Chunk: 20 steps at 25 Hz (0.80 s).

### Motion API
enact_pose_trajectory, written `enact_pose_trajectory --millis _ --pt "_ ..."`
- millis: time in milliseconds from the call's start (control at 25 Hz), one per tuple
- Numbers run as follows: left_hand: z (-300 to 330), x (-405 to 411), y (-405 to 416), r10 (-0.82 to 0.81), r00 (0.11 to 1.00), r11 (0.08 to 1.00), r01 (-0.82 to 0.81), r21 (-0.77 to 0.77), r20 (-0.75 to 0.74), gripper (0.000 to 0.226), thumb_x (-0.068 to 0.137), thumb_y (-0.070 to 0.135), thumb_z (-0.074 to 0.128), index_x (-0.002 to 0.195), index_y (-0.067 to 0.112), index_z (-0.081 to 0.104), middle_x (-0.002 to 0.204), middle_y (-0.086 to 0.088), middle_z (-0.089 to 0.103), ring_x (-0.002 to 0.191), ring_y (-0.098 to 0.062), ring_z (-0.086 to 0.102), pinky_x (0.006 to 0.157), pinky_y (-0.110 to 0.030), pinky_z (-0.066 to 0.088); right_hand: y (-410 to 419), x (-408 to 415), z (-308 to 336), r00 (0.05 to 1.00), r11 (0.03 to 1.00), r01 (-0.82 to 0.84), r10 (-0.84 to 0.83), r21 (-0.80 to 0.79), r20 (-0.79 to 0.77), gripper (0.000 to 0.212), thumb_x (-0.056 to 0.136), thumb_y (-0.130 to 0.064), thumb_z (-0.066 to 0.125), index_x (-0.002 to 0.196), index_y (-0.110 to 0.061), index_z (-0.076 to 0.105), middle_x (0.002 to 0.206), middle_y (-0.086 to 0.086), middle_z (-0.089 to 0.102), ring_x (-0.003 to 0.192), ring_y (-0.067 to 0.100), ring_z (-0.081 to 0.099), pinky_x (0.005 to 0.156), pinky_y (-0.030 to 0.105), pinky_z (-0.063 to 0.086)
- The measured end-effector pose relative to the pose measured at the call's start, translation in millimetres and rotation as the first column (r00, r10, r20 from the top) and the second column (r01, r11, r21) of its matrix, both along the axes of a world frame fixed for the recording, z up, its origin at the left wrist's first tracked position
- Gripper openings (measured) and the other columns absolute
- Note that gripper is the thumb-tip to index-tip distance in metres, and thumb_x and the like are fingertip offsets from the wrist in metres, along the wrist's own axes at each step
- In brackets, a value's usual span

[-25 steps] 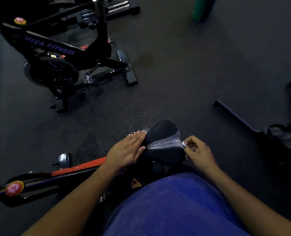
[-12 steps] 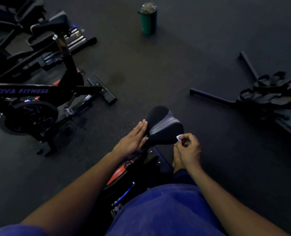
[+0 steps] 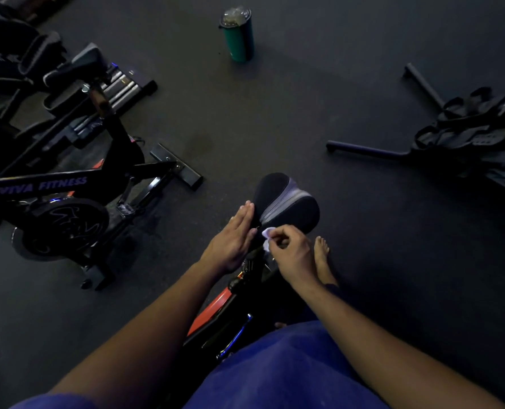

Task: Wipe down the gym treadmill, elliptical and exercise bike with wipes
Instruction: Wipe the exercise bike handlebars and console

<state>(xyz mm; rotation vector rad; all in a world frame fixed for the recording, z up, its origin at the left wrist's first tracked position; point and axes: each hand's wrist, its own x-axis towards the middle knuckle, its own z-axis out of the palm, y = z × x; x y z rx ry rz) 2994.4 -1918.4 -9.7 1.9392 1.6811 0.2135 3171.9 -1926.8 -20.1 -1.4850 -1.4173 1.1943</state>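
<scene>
A black bike saddle (image 3: 286, 199) with a grey band sits just in front of me, on an exercise bike with an orange frame tube (image 3: 212, 312) below it. My left hand (image 3: 233, 240) lies flat with straight fingers against the saddle's left side. My right hand (image 3: 289, 252) pinches a small white wipe (image 3: 267, 235) at the saddle's near edge. Much of this bike is hidden under my arms and blue clothing.
A second black exercise bike (image 3: 68, 184) marked VIVA FITNESS stands at the left. A green canister (image 3: 238, 36) stands on the dark floor farther ahead. Another machine's base bars and straps (image 3: 458, 134) lie at the right. My bare foot (image 3: 323, 258) rests beside the saddle post.
My view has swung right and up, bringing the green canister fully into sight. My right hand with the wipe moved from the saddle's right side to its near edge, close to my left hand.
</scene>
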Motion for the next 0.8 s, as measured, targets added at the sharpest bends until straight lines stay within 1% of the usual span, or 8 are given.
enact_pose_trajectory --millis 80,160,320,440,520,600,680,800 --pt "-1 -2 -5 0.001 1.0 1.0 -0.001 0.011 -0.013 0.061 0.11 0.033 0.034 0.162 0.014 0.008 0.17 0.0 0.005 0.156 -0.009 0.003 0.125 -0.022 0.005 14 21 8 0.994 0.998 0.054 -0.058 0.044 0.094 0.022 0.079 -0.007 0.074 0.085 -0.028 0.07 0.093 -0.018 0.071 0.078 -0.006 0.066 0.072 0.016 0.05" --pt "-3 -4 -10 -0.002 1.0 1.0 0.003 0.03 -0.031 0.061 0.11 0.033 0.033 0.162 0.015 0.009 0.17 0.0 0.006 0.155 -0.008 0.002 0.125 -0.022 0.004 32 53 12 0.969 0.992 0.088 -0.107 0.091 0.224 0.026 0.079 -0.006 0.071 0.082 -0.031 0.067 0.087 -0.019 0.067 0.078 0.005 0.067 0.071 0.026 0.053" --pt "-7 -6 -11 -0.014 0.998 0.997 0.018 0.069 -0.054 0.06 0.11 0.032 0.034 0.162 0.013 0.01 0.17 0.0 0.008 0.155 -0.008 0.003 0.123 -0.018 0.001 72 78 13 0.895 0.989 0.071 -0.12 0.129 0.43 0.017 0.079 0.0 0.063 0.087 -0.012 0.072 0.09 0.004 0.068 0.081 0.025 0.065 0.073 0.037 0.053" --pt "-6 -5 -10 -0.015 0.998 0.997 0.019 0.072 -0.055 0.06 0.11 0.03 0.036 0.162 0.011 0.011 0.169 0.0 0.008 0.154 -0.008 0.003 0.124 -0.02 0.003 64 36 13 0.875 0.979 -0.143 0.057 0.144 0.48 0.013 0.078 -0.003 0.063 0.087 -0.007 0.071 0.091 0.011 0.069 0.084 0.031 0.064 0.074 0.033 0.045" --pt "-6 -5 -11 -0.01 0.998 0.997 0.014 0.077 -0.057 0.06 0.111 0.029 0.037 0.162 0.011 0.012 0.169 0.0 0.008 0.154 -0.008 0.003 0.125 -0.023 0.005 42 3 17 0.848 0.952 -0.298 0.229 0.073 0.478 0.011 0.081 -0.007 0.062 0.09 -0.007 0.068 0.096 0.011 0.067 0.088 0.031 0.063 0.076 0.034 0.044" --pt "-5 -4 -12 -0.006 0.998 0.998 0.011 0.068 -0.062 0.06 0.111 0.03 0.037 0.162 0.012 0.011 0.169 0.001 0.007 0.153 -0.006 0.001 0.122 -0.018 0.0 31 -6 18 0.848 0.935 -0.351 0.299 0.04 0.438 0.011 0.083 -0.009 0.063 0.093 -0.008 0.066 0.098 0.009 0.065 0.089 0.028 0.062 0.077 0.034 0.044" --pt "-5 -4 -14 0.001 0.998 0.997 0.004 0.075 -0.065 0.06 0.111 0.03 0.037 0.162 0.012 0.012 0.169 0.0 0.007 0.153 -0.005 0.0 0.122 -0.017 -0.001 40 6 19 0.864 0.944 -0.318 0.251 0.086 0.437 0.01 0.084 -0.008 0.064 0.093 -0.008 0.067 0.098 0.01 0.065 0.09 0.029 0.063 0.078 0.035 0.047" --pt "-6 -8 -21 -0.007 0.997 0.996 0.014 0.093 -0.079 0.06 0.11 0.031 0.036 0.162 0.013 0.012 0.169 0.001 0.007 0.154 -0.006 0.001 0.125 -0.025 0.004 77 42 21 0.855 0.972 -0.185 0.087 0.143 0.511 0.01 0.088 -0.006 0.065 0.097 -0.006 0.068 0.101 0.015 0.063 0.091 0.032 0.063 0.079 0.039 0.049"
